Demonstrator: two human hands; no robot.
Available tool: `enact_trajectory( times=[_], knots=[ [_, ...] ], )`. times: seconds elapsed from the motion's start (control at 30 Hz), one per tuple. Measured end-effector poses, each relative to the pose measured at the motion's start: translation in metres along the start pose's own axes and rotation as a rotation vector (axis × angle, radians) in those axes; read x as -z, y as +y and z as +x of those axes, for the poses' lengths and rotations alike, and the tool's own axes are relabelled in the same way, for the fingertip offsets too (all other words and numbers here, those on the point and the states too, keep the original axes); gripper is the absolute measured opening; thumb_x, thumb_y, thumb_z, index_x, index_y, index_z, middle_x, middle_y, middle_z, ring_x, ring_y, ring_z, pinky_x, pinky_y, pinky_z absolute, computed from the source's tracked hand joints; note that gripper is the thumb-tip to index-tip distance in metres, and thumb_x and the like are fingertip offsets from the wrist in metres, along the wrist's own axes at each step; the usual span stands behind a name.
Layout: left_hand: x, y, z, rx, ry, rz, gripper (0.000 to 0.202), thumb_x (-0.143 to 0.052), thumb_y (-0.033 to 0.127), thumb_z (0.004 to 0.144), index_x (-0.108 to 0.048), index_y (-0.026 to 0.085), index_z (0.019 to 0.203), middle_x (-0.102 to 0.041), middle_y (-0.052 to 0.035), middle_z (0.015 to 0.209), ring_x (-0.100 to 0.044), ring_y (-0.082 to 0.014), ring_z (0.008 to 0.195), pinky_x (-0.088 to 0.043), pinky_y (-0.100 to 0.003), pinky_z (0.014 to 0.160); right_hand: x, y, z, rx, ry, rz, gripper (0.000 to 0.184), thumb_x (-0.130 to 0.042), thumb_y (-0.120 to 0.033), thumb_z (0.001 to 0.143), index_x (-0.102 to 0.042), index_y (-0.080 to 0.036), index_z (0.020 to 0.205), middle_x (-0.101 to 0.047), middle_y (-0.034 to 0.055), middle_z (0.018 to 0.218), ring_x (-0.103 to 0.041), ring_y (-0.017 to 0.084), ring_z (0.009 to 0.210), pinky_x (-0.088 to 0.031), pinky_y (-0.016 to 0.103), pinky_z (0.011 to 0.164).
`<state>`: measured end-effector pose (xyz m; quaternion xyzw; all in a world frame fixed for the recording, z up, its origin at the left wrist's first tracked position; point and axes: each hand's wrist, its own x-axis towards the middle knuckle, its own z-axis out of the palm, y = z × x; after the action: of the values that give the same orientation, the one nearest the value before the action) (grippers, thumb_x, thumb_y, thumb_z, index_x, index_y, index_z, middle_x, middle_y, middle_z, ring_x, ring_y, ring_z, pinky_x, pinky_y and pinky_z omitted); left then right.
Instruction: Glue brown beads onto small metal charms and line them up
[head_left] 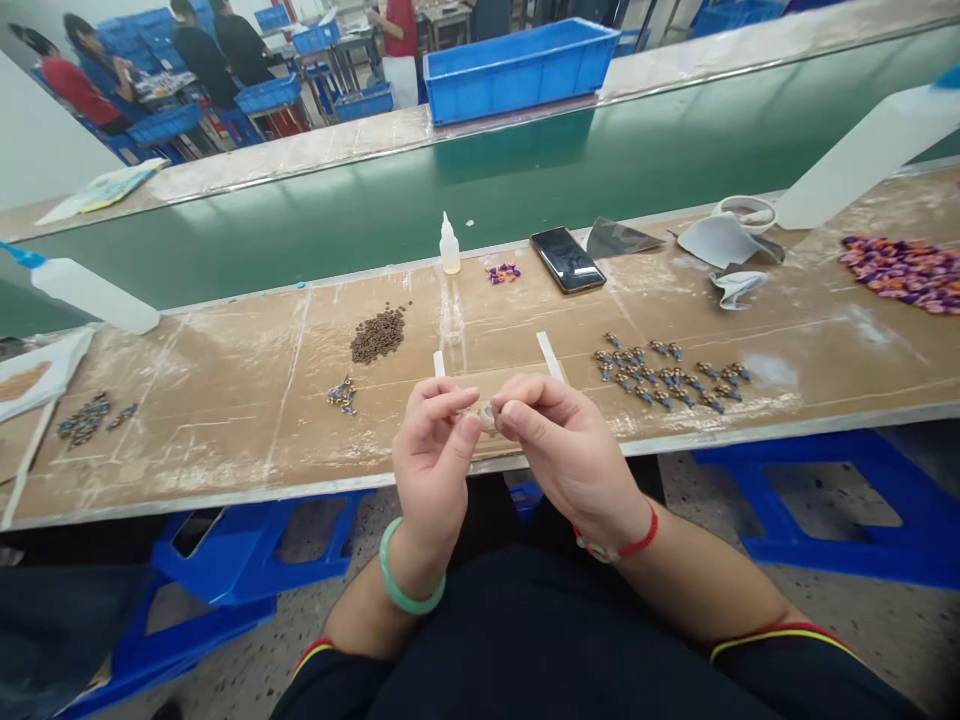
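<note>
Small translucent piece [488, 414] sits pinched at the fingertips of both hands, just above the front edge of the tabletop [225, 440]. Left grip [433, 450] and right grip [568, 450] are both clenched on it. Blue-and-gold charms [664, 372] lie in loose rows to the right; the plastic dropper bottle [450, 248] shows no readable writing.

Loads of room for the left hand [433, 450] and right hand [570, 450] to go out toward 12 over the wooden workbench [495, 320] up to the plastic dropper bottle [449, 248], but the little cluster of metal parts [342, 395] at 9 and the rows of beaded pieces [664, 375] at 3 block the sides.
</note>
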<state>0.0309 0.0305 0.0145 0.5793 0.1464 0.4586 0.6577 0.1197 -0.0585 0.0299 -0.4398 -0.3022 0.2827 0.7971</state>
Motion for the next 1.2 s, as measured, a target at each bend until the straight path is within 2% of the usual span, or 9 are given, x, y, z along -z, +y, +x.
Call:
enact_trajectory(
  times=[0.1, 0.23, 0.33, 0.5, 0.7, 0.8, 0.93, 1.1, 1.2],
  knots=[
    [0.005, -0.005, 0.001, -0.182, -0.083, 0.164, 0.015, -0.075, 0.035, 0.088, -0.080, 0.038, 0.102, -0.062, -0.0024, 0.096, -0.061, -0.0181, 0.094, -0.053, -0.035, 0.087, -0.002, 0.002, 0.000, -0.219, -0.017, 0.192, 0.033, -0.085, -0.044, 0.080, -0.064, -0.019, 0.074, -0.056, -0.0036, 0.068, -0.047, 0.009, 0.062, -0.044, 0.023, 0.061],
    [0.012, -0.004, 0.005, -0.256, -0.121, 0.255, 0.017, -0.074, 0.032, 0.089, -0.080, 0.040, 0.103, -0.061, -0.0022, 0.095, -0.060, -0.0167, 0.085, -0.054, -0.033, 0.076, -0.005, 0.004, -0.002, -0.328, -0.086, 0.278, 0.039, -0.084, -0.047, 0.081, -0.058, -0.018, 0.072, -0.050, -0.0049, 0.062, -0.042, 0.008, 0.060, -0.037, 0.022, 0.059],
    [0.018, -0.002, 0.009, -0.275, -0.167, 0.268, 0.014, -0.075, 0.034, 0.088, -0.081, 0.038, 0.100, -0.062, -0.0023, 0.091, -0.060, -0.0162, 0.082, -0.055, -0.032, 0.074, -0.007, 0.006, -0.003, -0.376, -0.118, 0.302, 0.042, -0.083, -0.049, 0.082, -0.056, -0.018, 0.072, -0.048, -0.0052, 0.060, -0.040, 0.009, 0.059, -0.035, 0.023, 0.058],
    [0.025, -0.004, 0.012, -0.141, -0.229, 0.122, 0.011, -0.077, 0.038, 0.086, -0.082, 0.038, 0.096, -0.059, -0.0017, 0.087, -0.060, -0.0151, 0.080, -0.054, -0.030, 0.072, -0.009, 0.008, -0.005, -0.377, -0.124, 0.301, 0.042, -0.084, -0.049, 0.081, -0.057, -0.018, 0.071, -0.049, -0.0047, 0.062, -0.040, 0.008, 0.059, -0.035, 0.022, 0.059],
    [0.018, 0.000, 0.011, 0.104, -0.205, -0.084, 0.012, -0.086, 0.046, 0.074, -0.082, 0.035, 0.077, -0.054, -0.0003, 0.075, -0.058, -0.0144, 0.072, -0.053, -0.028, 0.061, -0.012, 0.010, -0.004, -0.330, -0.043, 0.219, 0.049, -0.088, -0.049, 0.075, -0.050, -0.018, 0.069, -0.047, -0.0052, 0.066, -0.040, 0.008, 0.062, -0.035, 0.021, 0.058],
    [0.016, 0.004, 0.010, 0.201, -0.204, -0.165, 0.012, -0.089, 0.044, 0.071, -0.082, 0.035, 0.074, -0.056, 0.0001, 0.073, -0.058, -0.0136, 0.073, -0.053, -0.027, 0.065, -0.012, 0.012, -0.003, -0.252, 0.008, 0.168, 0.050, -0.089, -0.045, 0.075, -0.046, -0.020, 0.071, -0.044, -0.0056, 0.069, -0.040, 0.009, 0.064, -0.037, 0.020, 0.058],
    [0.018, 0.007, 0.009, 0.306, -0.246, -0.246, 0.011, -0.090, 0.040, 0.071, -0.081, 0.032, 0.072, -0.057, 0.0009, 0.071, -0.056, -0.0121, 0.071, -0.049, -0.025, 0.065, -0.009, 0.017, -0.003, -0.126, 0.052, 0.054, 0.045, -0.092, -0.042, 0.073, -0.053, -0.022, 0.081, -0.044, -0.0056, 0.074, -0.041, 0.010, 0.066, -0.039, 0.021, 0.059],
    [0.021, 0.009, 0.009, 0.444, -0.310, -0.359, 0.015, -0.089, 0.038, 0.071, -0.080, 0.027, 0.069, -0.055, 0.0015, 0.067, -0.052, -0.0115, 0.069, -0.044, -0.024, 0.065, -0.001, 0.020, -0.004, 0.004, -0.001, -0.072, 0.035, -0.088, -0.042, 0.079, -0.061, -0.025, 0.094, -0.051, -0.0034, 0.086, -0.047, 0.012, 0.079, -0.042, 0.025, 0.073],
    [0.022, 0.006, 0.008, 0.483, -0.358, -0.412, 0.014, -0.091, 0.034, 0.069, -0.080, 0.026, 0.068, -0.055, 0.0018, 0.066, -0.051, -0.0114, 0.068, -0.042, -0.025, 0.064, 0.003, 0.016, -0.003, 0.085, -0.093, -0.128, 0.030, -0.086, -0.038, 0.083, -0.064, -0.029, 0.102, -0.054, -0.0021, 0.096, -0.049, 0.013, 0.087, -0.042, 0.026, 0.080]
  ],
)
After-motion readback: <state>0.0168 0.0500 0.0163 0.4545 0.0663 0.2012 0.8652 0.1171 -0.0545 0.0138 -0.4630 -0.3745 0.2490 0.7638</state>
